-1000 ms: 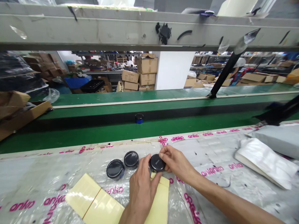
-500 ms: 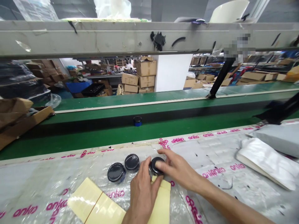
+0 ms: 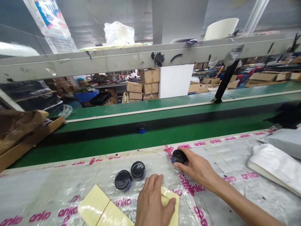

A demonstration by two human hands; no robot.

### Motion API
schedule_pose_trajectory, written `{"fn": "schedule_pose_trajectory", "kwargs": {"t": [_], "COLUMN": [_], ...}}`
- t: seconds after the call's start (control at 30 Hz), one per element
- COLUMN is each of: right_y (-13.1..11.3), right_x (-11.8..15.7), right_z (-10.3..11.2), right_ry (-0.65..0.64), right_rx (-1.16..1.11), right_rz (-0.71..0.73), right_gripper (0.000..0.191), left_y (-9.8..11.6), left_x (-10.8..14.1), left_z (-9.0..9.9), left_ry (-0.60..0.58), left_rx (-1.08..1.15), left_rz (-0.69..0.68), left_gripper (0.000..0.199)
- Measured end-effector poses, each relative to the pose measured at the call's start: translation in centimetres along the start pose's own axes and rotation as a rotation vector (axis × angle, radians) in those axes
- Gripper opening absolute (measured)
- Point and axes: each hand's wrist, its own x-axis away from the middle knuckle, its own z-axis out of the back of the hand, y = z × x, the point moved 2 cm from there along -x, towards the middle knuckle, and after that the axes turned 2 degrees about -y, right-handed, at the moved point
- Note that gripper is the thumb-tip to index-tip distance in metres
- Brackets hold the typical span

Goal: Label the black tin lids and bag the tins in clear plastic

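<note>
Across the lower frame, I see the plastic-covered worktop (image 3: 39,196), with the green surface (image 3: 101,144) running behind it. Since the last views, the right hand (image 3: 199,169) has moved right of centre, drawing away from the left hand (image 3: 150,201). The left, at bottom centre, is now clear of the jar, thumb spread from its fingers over a yellow piece (image 3: 167,192); another yellow piece (image 3: 94,202) lies lower left. My right fingers and thumb grip the dark-lidded jar (image 3: 179,156), so only that hand has it now. Two similar jars (image 3: 123,180) sit left of centre; a smaller-looking one (image 3: 141,129) stands mid-frame on green.
</note>
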Motion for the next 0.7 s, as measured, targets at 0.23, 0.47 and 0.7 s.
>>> {"fn": "schedule_pose_trajectory", "kwargs": {"t": [0.23,0.47,0.7], "right_y": [-4.5,-13.0,-16.3], "right_x": [-5.9,-19.8,-23.5], "right_z": [3.6,-2.2,-6.9], "right_ry": [0.088,-0.183,-0.291], "right_rx": [0.087,0.233,0.381], "right_rz": [0.244,0.418,0.394], "right_gripper": [0.052,0.076,0.039], "left_y": [0.1,-3.5,-3.8], "left_x": [-0.8,-1.8,-2.0], "left_z": [0.0,-1.4,-1.0], "left_ry": [-0.182,-0.287,-0.388], "left_rx": [-0.092,0.112,0.230], "left_rz": [-0.002,-0.067,0.087], "left_gripper": [0.042,0.024,0.025]}}
